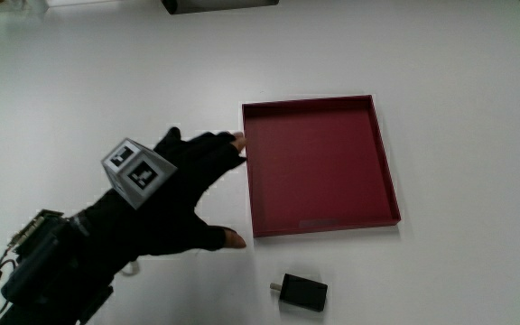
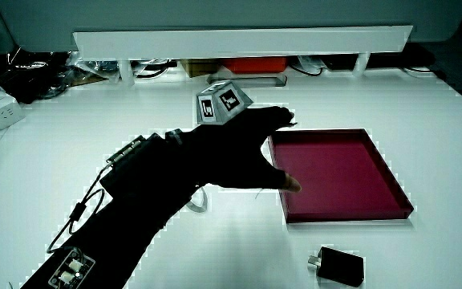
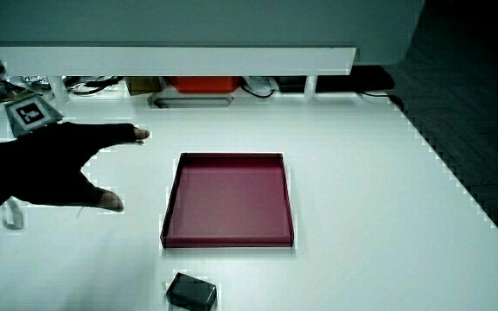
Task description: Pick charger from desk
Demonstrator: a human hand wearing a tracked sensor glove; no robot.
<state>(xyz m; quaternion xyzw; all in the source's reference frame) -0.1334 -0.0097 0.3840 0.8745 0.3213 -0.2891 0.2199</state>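
The charger (image 1: 302, 292) is a small black block with metal prongs; it lies on the white desk just nearer to the person than the red tray (image 1: 385, 158), and shows in both side views (image 2: 341, 266) (image 3: 190, 292). The hand (image 1: 177, 191) in its black glove hovers beside the tray's edge, fingers spread and holding nothing. Its thumb (image 1: 225, 238) points toward the tray corner closest to the charger. The patterned cube (image 1: 137, 171) sits on the hand's back. In both side views the hand (image 2: 231, 148) (image 3: 54, 160) is apart from the charger.
The red tray (image 2: 391, 183) (image 3: 171, 207) is shallow, square and holds nothing. A low white partition (image 2: 243, 38) (image 3: 175, 59) runs along the desk's edge farthest from the person, with cables and boxes under it. A dark object (image 1: 219, 4) lies at the desk's edge.
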